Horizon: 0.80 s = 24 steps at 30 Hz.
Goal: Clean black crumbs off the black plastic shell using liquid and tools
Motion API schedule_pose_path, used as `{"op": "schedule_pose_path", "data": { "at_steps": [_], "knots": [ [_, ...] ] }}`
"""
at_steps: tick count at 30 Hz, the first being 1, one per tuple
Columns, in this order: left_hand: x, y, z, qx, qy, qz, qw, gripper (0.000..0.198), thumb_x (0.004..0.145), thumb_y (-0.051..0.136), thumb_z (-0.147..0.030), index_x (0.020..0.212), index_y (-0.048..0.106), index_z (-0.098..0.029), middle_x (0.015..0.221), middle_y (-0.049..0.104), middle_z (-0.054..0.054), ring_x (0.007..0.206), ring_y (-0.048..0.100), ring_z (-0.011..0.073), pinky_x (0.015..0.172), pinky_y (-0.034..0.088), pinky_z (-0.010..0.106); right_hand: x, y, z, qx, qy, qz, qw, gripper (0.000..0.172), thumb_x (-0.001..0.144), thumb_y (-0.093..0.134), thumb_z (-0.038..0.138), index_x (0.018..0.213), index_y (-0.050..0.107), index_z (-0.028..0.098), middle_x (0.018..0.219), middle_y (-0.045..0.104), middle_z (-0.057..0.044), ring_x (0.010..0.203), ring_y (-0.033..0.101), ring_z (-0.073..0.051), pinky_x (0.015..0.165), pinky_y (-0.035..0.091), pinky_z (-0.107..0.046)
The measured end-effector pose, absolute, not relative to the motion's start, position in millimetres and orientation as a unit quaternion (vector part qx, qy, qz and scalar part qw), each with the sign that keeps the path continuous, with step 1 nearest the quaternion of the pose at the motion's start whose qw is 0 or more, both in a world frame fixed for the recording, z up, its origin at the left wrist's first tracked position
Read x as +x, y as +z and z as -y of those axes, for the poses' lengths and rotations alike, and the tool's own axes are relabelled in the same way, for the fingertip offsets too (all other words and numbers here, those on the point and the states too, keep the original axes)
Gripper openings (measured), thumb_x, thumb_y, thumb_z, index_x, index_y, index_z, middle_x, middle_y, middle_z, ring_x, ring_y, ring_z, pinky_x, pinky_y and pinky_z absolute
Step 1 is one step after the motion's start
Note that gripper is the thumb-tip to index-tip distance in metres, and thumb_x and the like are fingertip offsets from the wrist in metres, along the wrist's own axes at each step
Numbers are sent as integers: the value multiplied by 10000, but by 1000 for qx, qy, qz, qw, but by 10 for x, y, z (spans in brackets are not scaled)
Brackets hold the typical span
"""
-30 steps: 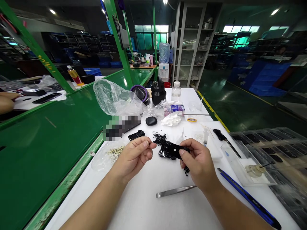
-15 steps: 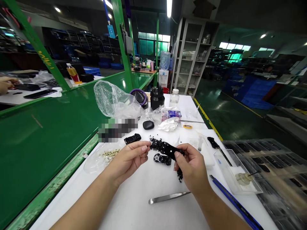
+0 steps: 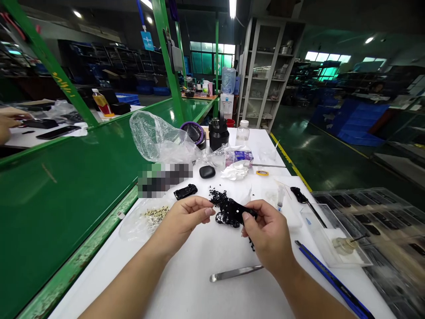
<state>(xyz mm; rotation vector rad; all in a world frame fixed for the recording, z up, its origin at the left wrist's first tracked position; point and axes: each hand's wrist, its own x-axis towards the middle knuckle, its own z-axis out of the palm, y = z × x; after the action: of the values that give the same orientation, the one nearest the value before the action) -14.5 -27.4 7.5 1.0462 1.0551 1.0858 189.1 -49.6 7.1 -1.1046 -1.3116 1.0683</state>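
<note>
My right hand [image 3: 268, 228] grips a flat black toy car chassis [image 3: 235, 210] with a pale round spot, thumb on top. Its far end covers part of a shiny black toy car body [image 3: 226, 219] on the white table. My left hand [image 3: 187, 217] hovers left of the chassis, thumb and forefinger bent together; any small part between them is too tiny to make out. Just behind lies a pile of small black parts [image 3: 217, 197], and more small black parts [image 3: 251, 243] show beside my right hand. Another black toy car [image 3: 185, 191] sits behind my left hand.
Metal tweezers [image 3: 235, 273] lie in front. Left is a clear bag of small gold-coloured pieces [image 3: 156, 215]. On the right are a blue cutter knife [image 3: 327, 274], a clear tray [image 3: 352, 259] and a black-handled tool [image 3: 307, 204]. A black bottle [image 3: 218, 135] stands behind.
The view has shifted slightly. The chassis now overlaps the toy car body, which was fully visible beside it. My left fingertips have turned and sit a little lower against the chassis end.
</note>
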Motion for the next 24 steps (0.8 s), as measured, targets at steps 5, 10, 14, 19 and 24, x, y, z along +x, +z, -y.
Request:
{"op": "schedule_pose_path", "data": {
  "at_steps": [5,10,14,19,24],
  "knots": [
    [-145,45,269,475,462,-441,605,169,747,786,-365,819,742,-219,770,694,1,704,544,110,700,423,241,1861,74,495,-475,430,547,540,101,809,612,260,860,627,174,640,581,16,537,548,-128,502,459,-246],
    [-95,61,282,506,462,-480,547,196,837,689,-392,872,725,-202,839,700,20,812,570,151,803,422,289,1846,68,492,-493,411,552,532,89,795,626,239,856,642,176,630,588,16,543,563,-131,510,470,-243],
    [-34,87,291,513,456,-495,533,221,850,668,-404,870,727,-192,852,716,33,850,593,173,827,413,305,1851,45,473,-504,409,558,517,77,792,624,244,834,631,180,623,571,22,523,543,-127,489,469,-245],
    [26,75,290,497,477,-497,527,211,831,688,-404,868,726,-200,867,727,29,871,624,187,850,430,320,1830,29,458,-517,395,556,518,77,758,617,242,798,628,178,616,554,26,500,514,-118,458,448,-239],
    [29,52,289,495,469,-500,533,223,821,695,-412,888,739,-204,859,736,32,861,625,196,852,431,339,1815,32,452,-518,390,553,523,69,742,609,232,789,626,184,616,560,29,498,514,-116,459,439,-238]
  ]
}}
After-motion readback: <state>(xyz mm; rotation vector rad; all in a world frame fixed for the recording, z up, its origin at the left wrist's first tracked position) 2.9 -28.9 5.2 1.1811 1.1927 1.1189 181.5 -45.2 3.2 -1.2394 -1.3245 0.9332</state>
